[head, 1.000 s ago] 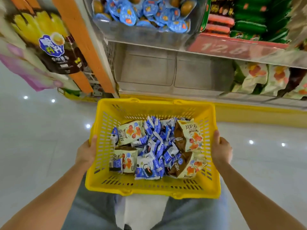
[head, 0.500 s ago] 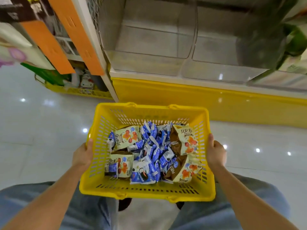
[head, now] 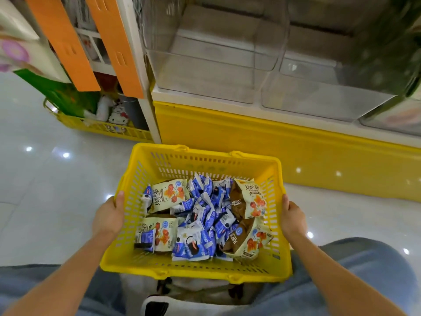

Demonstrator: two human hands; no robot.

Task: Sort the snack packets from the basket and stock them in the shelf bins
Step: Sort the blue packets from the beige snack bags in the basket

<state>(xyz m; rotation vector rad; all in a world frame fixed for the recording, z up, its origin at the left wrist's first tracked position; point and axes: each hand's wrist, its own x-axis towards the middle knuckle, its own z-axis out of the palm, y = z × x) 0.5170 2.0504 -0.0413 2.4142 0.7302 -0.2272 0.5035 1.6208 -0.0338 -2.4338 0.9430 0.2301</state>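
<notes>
A yellow plastic basket [head: 196, 269] sits low in front of me, between my knees. It holds several small blue-and-white packets [head: 209, 208] in the middle and several larger cream-and-brown snack packets [head: 169, 195] along its left and right sides. My left hand [head: 109, 216] grips the basket's left rim, thumb over the edge. My right hand [head: 292, 218] grips the right rim the same way. Above the basket stand two clear shelf bins with nothing in them, the left bin [head: 205, 74] and the right bin [head: 319, 92].
A yellow shelf base [head: 273, 142] runs behind the basket. Orange shelf posts [head: 118, 46] rise at the upper left, with a low yellow tray of toys [head: 109, 126] beneath them. Dark green packets [head: 391, 49] fill the bin at the far right. Glossy white floor lies all around.
The basket has come down from lap height toward the floor, and my view has dropped and closed in on the two clear bins. Both hands keep their grip on the rims.
</notes>
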